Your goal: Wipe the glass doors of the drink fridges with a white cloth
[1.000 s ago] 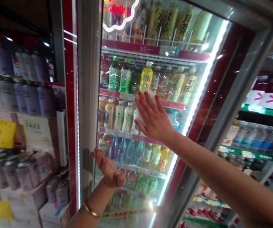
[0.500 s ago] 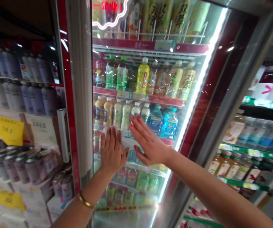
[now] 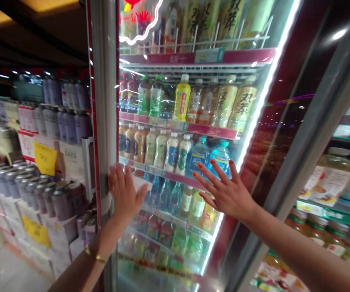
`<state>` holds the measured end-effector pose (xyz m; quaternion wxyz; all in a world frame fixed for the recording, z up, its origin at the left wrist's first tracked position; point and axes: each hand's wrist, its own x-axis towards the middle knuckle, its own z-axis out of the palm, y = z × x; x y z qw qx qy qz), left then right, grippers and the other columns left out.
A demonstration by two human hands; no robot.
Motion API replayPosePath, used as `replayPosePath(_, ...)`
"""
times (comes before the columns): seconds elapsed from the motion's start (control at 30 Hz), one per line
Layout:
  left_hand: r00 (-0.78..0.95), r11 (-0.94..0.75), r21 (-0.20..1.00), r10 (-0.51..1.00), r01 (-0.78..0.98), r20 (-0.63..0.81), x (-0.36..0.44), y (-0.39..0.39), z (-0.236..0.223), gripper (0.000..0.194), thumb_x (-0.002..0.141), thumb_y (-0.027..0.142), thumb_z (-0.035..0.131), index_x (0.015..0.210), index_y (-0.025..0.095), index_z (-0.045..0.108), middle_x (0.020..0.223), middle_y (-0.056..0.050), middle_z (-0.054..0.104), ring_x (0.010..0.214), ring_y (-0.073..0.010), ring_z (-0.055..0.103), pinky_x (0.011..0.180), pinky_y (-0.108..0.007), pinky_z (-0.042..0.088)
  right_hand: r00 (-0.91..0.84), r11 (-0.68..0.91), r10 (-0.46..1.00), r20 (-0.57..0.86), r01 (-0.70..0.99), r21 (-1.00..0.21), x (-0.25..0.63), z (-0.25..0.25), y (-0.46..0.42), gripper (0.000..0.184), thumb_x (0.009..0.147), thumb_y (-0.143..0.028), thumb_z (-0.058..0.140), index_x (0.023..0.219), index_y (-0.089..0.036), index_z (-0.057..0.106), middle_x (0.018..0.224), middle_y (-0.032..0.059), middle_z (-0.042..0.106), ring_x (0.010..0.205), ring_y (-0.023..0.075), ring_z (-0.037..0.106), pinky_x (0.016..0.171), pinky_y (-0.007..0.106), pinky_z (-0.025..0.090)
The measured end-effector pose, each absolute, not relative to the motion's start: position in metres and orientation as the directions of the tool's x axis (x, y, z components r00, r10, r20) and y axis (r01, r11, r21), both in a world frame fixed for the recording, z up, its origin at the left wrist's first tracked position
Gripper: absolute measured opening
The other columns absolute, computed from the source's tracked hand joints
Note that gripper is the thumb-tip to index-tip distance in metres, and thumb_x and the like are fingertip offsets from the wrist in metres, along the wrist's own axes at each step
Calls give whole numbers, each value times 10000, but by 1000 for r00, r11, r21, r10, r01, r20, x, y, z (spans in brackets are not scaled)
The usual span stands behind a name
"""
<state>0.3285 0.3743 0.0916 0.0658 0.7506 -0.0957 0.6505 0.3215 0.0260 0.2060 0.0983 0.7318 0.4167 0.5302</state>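
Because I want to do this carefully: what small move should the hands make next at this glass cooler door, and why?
Probably slide the left hand onto the white bar, which looks like a door handle. Its fingers lie flat against the metal door frame, gripping nothing, and the bar is close beside them. The right hand is also open and holds nothing.

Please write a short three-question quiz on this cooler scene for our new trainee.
1. Fill the gap: the purple-grey stacks left of the cooler door frame are ___.
2. True or false: the yellow bottle stands on the shelf above the milky bottles.
3. Which hand wears the gold bracelet?

Key: 1. cans; 2. true; 3. the left hand.
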Motion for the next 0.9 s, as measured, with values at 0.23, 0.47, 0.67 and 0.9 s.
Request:
replayPosePath(0.23,114,-812,-467,-532,-351,839,310,341,69,674,1073,487,579,1713,369,401,1877,81,160,1766,-194,83,1476,-425,112,76,-640,702,708,504,581,319,189,26,740,1108,-452,613,1776,-379,302,1749,-9,516,1688,312,401,1454,661,-27)
replayPosePath(0.47,172,-974,-1,-42,-227,984,332,366,112,1003,1063,557,565,1797,130,30,1881,-202,-7,1768,-374,-33,1452,-653,84,24,-649,719,695,381,658,313,191,30,662,1113,-468,604,1725,-283,431,1774,-27,480,1784,237,53,1461,592,-65)
replayPosePath(0.67,89,-789,-512,-569,-339,818,318,370,78,875,1056,633,549,1793,336,184,1896,61,49,1778,-219,41,1477,-451,58,28,-652,718,695,376,659,310,192,30,629,1116,-454,611,1704,-284,468,1759,-21,506,1781,232,91,1466,585,-13)
replayPosePath(0.9,188,-942,-178,-237,-284,953,319,364,75,983,1051,503,598,1799,146,70,1885,-153,-7,1773,-343,-62,1458,-619,35,62,-693,685,726,364,622,308,188,30,626,1107,-419,644,1703,-327,475,1674,0,625,1714,256,352,1461,567,18)
